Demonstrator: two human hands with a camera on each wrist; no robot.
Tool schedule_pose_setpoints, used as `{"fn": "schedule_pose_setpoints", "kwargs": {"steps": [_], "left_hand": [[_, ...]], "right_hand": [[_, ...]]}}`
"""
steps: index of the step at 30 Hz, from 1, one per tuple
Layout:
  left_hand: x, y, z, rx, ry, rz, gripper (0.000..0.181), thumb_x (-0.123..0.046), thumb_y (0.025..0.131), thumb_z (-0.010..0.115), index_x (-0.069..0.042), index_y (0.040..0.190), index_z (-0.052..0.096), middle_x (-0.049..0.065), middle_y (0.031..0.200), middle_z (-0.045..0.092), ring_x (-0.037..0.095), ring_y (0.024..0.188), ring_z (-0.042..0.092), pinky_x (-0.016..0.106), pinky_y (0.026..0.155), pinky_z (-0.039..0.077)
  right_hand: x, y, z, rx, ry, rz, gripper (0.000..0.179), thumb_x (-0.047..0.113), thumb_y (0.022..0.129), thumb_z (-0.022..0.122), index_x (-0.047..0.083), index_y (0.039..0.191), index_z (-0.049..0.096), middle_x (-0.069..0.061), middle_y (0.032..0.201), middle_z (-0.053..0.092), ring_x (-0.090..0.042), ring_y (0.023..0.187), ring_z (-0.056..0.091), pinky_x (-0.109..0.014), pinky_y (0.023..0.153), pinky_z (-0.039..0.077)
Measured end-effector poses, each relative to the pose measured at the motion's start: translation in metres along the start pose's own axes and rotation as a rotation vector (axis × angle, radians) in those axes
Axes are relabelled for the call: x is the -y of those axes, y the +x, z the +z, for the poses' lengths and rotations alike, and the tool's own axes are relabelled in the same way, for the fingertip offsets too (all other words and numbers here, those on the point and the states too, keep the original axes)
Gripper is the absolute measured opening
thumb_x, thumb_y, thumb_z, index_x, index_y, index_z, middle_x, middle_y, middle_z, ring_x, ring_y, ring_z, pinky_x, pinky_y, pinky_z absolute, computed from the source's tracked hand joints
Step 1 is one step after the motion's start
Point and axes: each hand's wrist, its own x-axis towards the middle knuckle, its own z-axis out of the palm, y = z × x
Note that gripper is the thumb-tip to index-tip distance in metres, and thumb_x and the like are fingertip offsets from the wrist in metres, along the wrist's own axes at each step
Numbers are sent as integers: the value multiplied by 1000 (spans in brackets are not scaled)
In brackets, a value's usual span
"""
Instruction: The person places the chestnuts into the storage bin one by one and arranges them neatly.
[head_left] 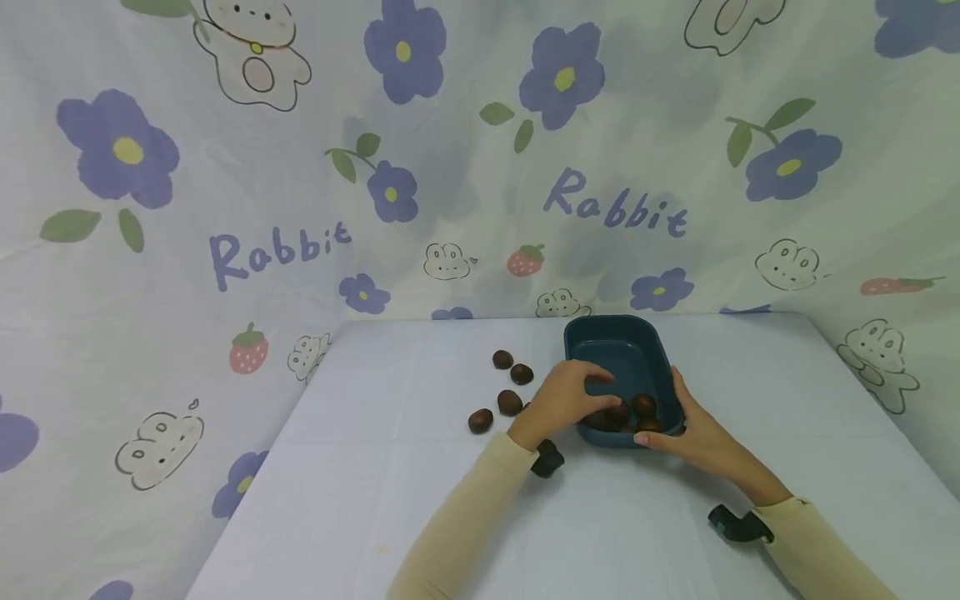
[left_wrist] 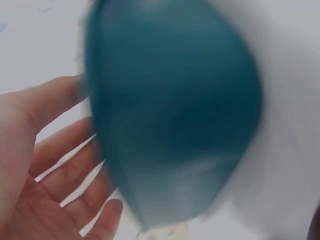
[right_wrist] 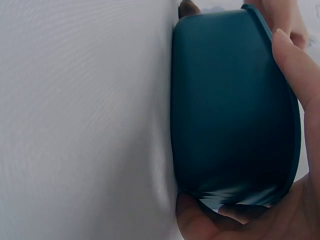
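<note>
A dark teal rectangular container (head_left: 621,360) stands on the white table, with several brown chestnuts (head_left: 643,406) gathered at its near end. My right hand (head_left: 703,437) grips its near right corner; in the right wrist view the thumb (right_wrist: 295,65) lies at the rim and fingers wrap the side wall. My left hand (head_left: 567,393) reaches over the left rim, its fingers just above the chestnuts inside. The left wrist view, blurred, shows the left fingers (left_wrist: 75,170) spread beside the container wall, with nothing visibly held. The container's inside is hidden in both wrist views.
Several loose chestnuts (head_left: 510,403) lie on the white tabletop (head_left: 360,467) left of the container, one partly hidden behind the left hand. A patterned cloth (head_left: 465,150) with flowers and rabbits hangs behind the table and along its sides.
</note>
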Motion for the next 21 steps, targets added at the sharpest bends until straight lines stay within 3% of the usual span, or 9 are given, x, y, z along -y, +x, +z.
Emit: {"fn": "schedule_pose_setpoints", "kwargs": {"steps": [4, 9, 15, 21], "left_hand": [[12, -15, -28, -70, -80, -35, 41, -33, 92, 79, -10, 126, 73, 3, 124, 76, 18, 117, 69, 31, 98, 56], [40, -31, -54, -150, -161, -94, 37, -30, 91, 80, -9, 121, 75, 6, 118, 76, 26, 107, 70, 39, 92, 58], [71, -52, -67, -189, -222, -139, 36, -29, 91, 80, -6, 118, 75, 14, 111, 76, 34, 107, 69, 55, 102, 52], [87, -60, -71, -157, -122, -212, 39, -27, 90, 81, -4, 121, 74, 10, 121, 75, 28, 112, 68, 47, 96, 55]], "right_hand": [[-1, 0, -1, 0, 5, -10, 130, 48, 88, 78, 15, 162, -23, -33, 170, 0, -65, 149, 19, -79, 107, 33], [-3, 0, -1, 1, 14, -11, 130, 47, 87, 79, 17, 163, -23, -31, 171, -1, -65, 150, 18, -80, 108, 31], [-2, 0, 0, 4, 17, -12, 131, 47, 87, 80, 18, 163, -23, -31, 171, 0, -64, 150, 18, -80, 108, 31], [-2, 1, 0, 1, 22, -12, 131, 46, 87, 80, 19, 163, -24, -31, 171, -1, -64, 150, 18, -80, 108, 30]]}}
